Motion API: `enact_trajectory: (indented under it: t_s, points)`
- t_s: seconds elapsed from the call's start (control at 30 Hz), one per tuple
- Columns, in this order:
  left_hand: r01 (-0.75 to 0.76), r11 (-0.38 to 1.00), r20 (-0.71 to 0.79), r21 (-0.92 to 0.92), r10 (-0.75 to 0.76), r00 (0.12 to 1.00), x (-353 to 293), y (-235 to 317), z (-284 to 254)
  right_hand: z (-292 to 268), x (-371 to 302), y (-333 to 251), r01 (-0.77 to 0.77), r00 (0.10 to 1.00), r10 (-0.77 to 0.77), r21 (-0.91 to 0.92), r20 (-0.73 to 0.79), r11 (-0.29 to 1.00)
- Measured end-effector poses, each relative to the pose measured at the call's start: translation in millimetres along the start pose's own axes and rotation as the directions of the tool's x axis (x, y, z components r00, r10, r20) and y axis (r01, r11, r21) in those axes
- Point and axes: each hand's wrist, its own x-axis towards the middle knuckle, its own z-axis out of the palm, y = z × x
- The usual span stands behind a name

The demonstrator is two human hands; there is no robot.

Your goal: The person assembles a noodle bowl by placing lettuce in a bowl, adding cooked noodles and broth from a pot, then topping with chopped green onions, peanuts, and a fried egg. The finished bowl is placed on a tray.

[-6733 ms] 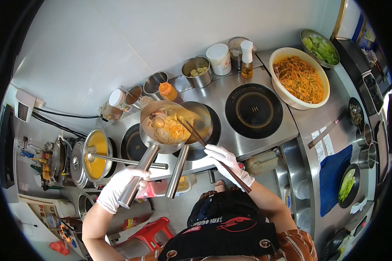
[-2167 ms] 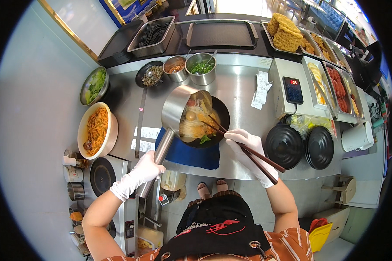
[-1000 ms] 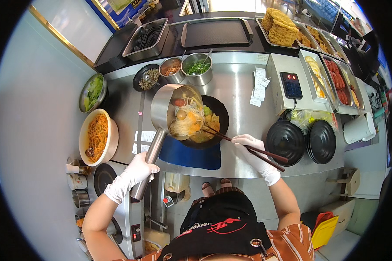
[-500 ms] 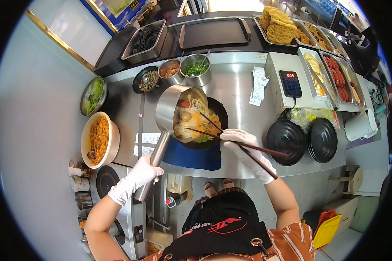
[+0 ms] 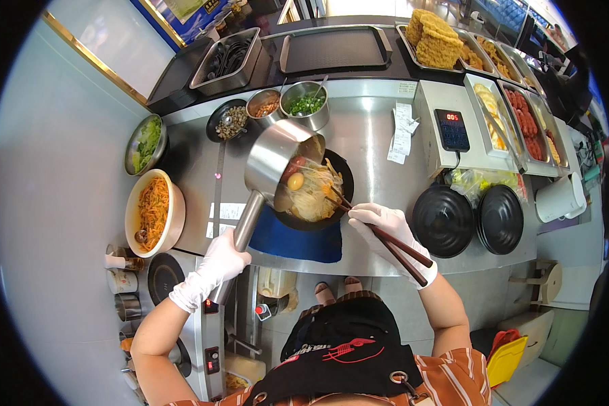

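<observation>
Tipping the noodles (image 5: 314,201) from the pot (image 5: 271,159) into the bowl (image 5: 347,183) is, I judge, the step in hand. Left hand (image 5: 224,260): fingers wrapped round the handle (image 5: 249,220), pot tilted over the bowl's left side. Right hand (image 5: 382,223): fingers closed on the chopsticks (image 5: 416,256), tips at the noodles. Bowl stands at the cloth (image 5: 298,242) on the counter (image 5: 379,128). Next move, I think, calls for more tilt while the chopsticks guide. Versus half a second earlier: pot steeper, noodles farther into the bowl, chopstick tips closer together.
</observation>
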Motion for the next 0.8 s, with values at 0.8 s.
enact_trajectory:
  t_s: [0.8]
  points:
    - [0.003,1.0,-0.066,0.026,-0.002,0.998,-5.2,2.4,-23.8,0.6,36.2,-0.1,-0.079,0.981,0.136,0.357,-0.137,0.931]
